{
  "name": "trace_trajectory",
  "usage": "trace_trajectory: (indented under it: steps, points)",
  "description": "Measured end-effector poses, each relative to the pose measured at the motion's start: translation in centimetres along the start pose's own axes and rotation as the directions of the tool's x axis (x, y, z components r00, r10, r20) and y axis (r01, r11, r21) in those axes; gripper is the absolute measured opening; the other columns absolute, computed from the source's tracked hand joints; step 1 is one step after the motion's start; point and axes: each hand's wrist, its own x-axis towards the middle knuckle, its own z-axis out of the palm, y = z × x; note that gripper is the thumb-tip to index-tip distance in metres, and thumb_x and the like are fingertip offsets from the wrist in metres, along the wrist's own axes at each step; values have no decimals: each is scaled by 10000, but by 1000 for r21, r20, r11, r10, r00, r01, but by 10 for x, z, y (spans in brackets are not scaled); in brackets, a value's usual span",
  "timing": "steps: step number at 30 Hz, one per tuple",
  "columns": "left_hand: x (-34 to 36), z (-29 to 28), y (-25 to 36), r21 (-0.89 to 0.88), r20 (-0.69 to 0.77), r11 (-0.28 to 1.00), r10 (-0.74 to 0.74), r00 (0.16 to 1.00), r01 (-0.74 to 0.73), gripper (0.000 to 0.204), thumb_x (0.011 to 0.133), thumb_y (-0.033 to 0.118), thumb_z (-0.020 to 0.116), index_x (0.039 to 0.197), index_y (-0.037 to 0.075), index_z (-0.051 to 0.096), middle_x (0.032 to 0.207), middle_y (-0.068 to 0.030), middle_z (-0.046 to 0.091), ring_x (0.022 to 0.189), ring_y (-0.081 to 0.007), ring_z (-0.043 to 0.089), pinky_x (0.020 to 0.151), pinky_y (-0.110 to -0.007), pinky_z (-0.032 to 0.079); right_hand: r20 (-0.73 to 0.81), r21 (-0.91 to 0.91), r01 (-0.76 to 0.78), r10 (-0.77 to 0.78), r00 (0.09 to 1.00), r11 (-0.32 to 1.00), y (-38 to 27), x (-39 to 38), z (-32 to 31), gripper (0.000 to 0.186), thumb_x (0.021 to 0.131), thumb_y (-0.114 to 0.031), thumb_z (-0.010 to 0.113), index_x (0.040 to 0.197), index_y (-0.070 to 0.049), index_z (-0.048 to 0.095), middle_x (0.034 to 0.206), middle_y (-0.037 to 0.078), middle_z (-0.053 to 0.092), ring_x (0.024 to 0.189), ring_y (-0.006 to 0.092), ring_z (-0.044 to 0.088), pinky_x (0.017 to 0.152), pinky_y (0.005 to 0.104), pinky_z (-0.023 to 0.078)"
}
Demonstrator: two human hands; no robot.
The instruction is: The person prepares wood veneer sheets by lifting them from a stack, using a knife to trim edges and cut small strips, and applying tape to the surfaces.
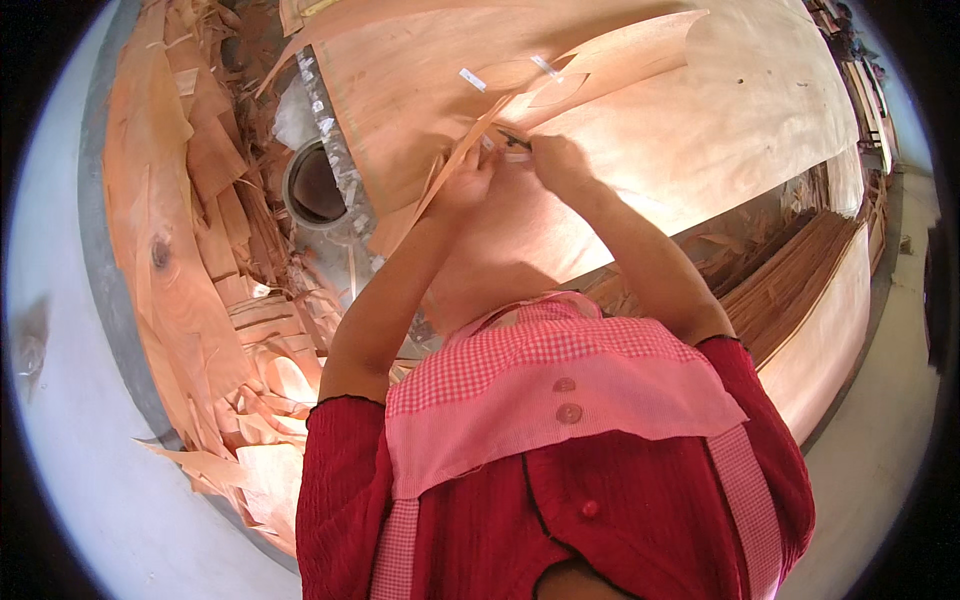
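A large sheet of thin tan wood veneer [740,120] lies under both of my hands. My left hand [465,185] is closed on a narrow veneer strip [452,165], which stands up slantwise from the sheet. My right hand [562,165] is closed around a small dark tool [517,142], whose tip points left toward the left hand; its exact kind cannot be made out. Just beyond the hands, a curled flap of veneer [630,45] rises off the sheet. Short white tape pieces [473,79] stick to the veneer, and another lies near my left fingertips.
Torn veneer scraps [205,300] are heaped along the left. Beside the sheet's left edge sit a roll of brown tape [317,185] and a speckled narrow strip [327,120]. A stack of reddish-brown veneer [790,285] lies at the right, near my right elbow.
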Motion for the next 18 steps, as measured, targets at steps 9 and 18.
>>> trace_trajectory:
  steps: [9,18]
  points:
    - [-21,-57,-78,-485,-101,831,258,961,-274,441,784,50,479,1219,32,410,1339,-145,322,1156,-297,419,949,-350,339,247,433,-109,-1,969,895,-13,-2,74,151,767,-82,609,847,29,545,633,97,545,496,169,536,431,280,456]
    - [-38,-67,-95,444,98,754,496,863,-484,521,702,151,619,1196,93,465,1366,-99,276,1239,-275,300,1001,-387,279,67,405,-76,54,996,911,-18,9,124,109,799,-65,550,838,37,551,652,113,565,508,194,558,404,285,448]
